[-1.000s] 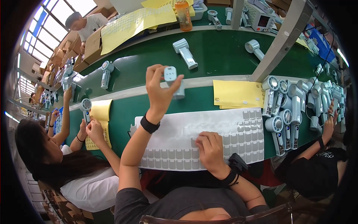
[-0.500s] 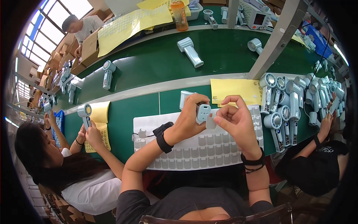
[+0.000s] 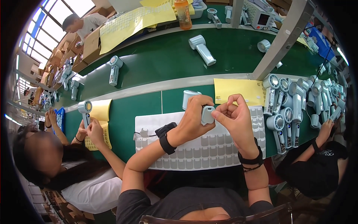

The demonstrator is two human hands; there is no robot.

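1. Grips fan (image 3: 190, 98) in left hand (image 3: 194, 117), just off centre toward 3 o'clock; end turned up, seemingly to bare it to the right hand (image 3: 235, 119).
2. Touches thin, round-cornered grey label (image 3: 207, 116), lying over that end, with right thumb; pinch or mere contact: cannot tell.
3. Toward 6 o'clock, glossy sheet (image 3: 158, 122), spread flat, presumably for easy reach.
4. Toward 3 o'clock, smooth, pale-blue fan cluster (image 3: 297, 102).
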